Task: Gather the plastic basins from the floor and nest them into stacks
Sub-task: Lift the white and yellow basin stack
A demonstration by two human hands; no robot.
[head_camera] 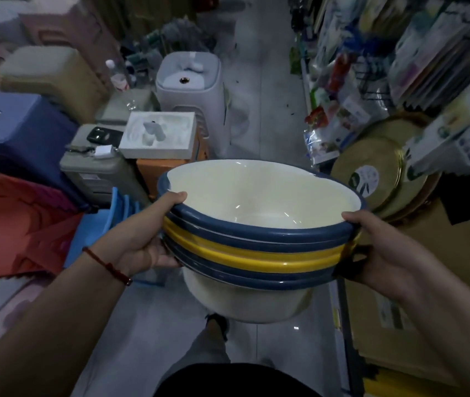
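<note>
Above the aisle floor (271, 81), left hand (153, 242) at 9 o'clock and right hand (383, 250) at 3 o'clock are clasping the nested stack of basins (256, 242), gathering apparently nearing completion.

A narrow strip of pale tiled floor (268, 81) runs ahead, hemmed by stacked plastic stools (191, 90) on the left and crowded goods shelves (400, 67) on the right.

Nested cream basins (256, 224), blue and yellow rims, held tilted.
</note>
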